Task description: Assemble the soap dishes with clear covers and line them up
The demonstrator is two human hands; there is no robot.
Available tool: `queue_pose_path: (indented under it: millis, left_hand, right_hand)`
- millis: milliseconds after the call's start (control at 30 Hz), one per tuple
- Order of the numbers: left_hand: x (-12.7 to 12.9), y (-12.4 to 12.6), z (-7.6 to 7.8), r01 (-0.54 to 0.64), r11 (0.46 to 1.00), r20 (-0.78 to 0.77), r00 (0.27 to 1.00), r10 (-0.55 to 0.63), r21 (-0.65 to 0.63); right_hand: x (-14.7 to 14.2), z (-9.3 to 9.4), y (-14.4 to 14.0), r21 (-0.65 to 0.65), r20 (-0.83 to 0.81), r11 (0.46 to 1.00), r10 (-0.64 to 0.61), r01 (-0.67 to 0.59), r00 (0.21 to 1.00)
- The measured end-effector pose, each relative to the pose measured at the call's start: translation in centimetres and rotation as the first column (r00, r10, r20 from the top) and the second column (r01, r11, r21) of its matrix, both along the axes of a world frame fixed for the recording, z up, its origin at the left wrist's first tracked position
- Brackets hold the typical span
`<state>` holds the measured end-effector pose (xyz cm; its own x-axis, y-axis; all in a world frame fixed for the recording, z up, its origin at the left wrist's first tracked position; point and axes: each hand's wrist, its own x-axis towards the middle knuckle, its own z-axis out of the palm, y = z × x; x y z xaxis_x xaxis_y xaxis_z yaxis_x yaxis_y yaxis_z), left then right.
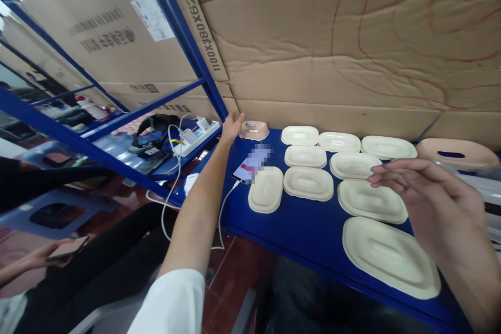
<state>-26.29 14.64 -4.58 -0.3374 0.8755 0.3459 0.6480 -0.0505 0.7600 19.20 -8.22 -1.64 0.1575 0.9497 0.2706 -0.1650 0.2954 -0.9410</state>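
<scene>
Pink tray (261, 129), far-left corner of the table (305, 222)
light and stiff, I reckon; I'd pinch the rim; left hand (233, 126) at its edge, can't tell if gripping; right hand (440, 193) loosely curled, empty

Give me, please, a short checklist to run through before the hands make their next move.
1. Left hand at the small pink piece: ok.
2. Left hand's grip secure: cannot tell, contact is unclear.
3. Right hand free: ok, no held item visible.
4. Front cream tray fully on the blue table: ok.
5. White cable routed away from the left forearm: not ok, it passes behind it in view.
</scene>
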Motion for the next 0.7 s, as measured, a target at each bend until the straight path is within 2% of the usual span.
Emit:
queue_pose_path:
  millis: [100,233,333,367,400,467,567,633,700]
  left_hand:
    - [0.3,-0.6,0.9,-0.023,1.000,-0.023,0.999,0.023,0.001]
    - [1.9,-3.2,2.9,0.072,0.997,-0.116,0.991,-0.073,-0.014]
    - [4.1,-7.9,4.2,0.200,0.978,-0.190,0.959,-0.209,-0.066]
    - [5.0,-10.2,4.4,0.262,0.961,-0.226,0.934,-0.276,-0.087]
    - [6.0,-12.7,4.5,0.335,0.934,-0.329,0.875,-0.356,-0.120]
    - [7.9,-18.3,4.2,0.388,0.903,-0.484,0.764,-0.426,-0.184]
    - [10.1,-25.8,2.7,0.419,0.871,-0.550,0.678,-0.489,-0.258]
    - [11.0,-29.1,1.1,0.426,0.857,-0.552,0.657,-0.513,-0.290]
    - [11.4,-30.9,-0.5,0.429,0.852,-0.552,0.651,-0.522,-0.299]
  right_hand:
    - [-0.1,0.0,0.0,0.002,0.009,1.000,-0.001,0.001,1.000]
    - [0.1,-0.1,0.0,0.015,0.017,1.000,0.010,-0.010,1.000]
    - [0.1,0.0,-0.1,0.013,0.030,1.000,0.005,-0.005,1.000]
    - [0.0,0.0,-0.2,0.011,0.034,1.000,0.000,0.000,0.999]
    - [0.0,0.1,-0.2,0.009,0.039,1.000,-0.003,0.003,0.999]
    - [-0.1,0.3,-0.3,0.009,0.046,1.000,-0.015,0.015,0.999]
    - [-0.2,0.3,-0.3,0.024,0.072,1.000,-0.022,0.021,0.997]
    - [0.0,0.0,-0.2,0.043,0.120,0.999,-0.013,0.008,0.993]
    - [0.3,-0.4,-0.1,0.074,0.192,0.997,-0.011,-0.004,0.981]
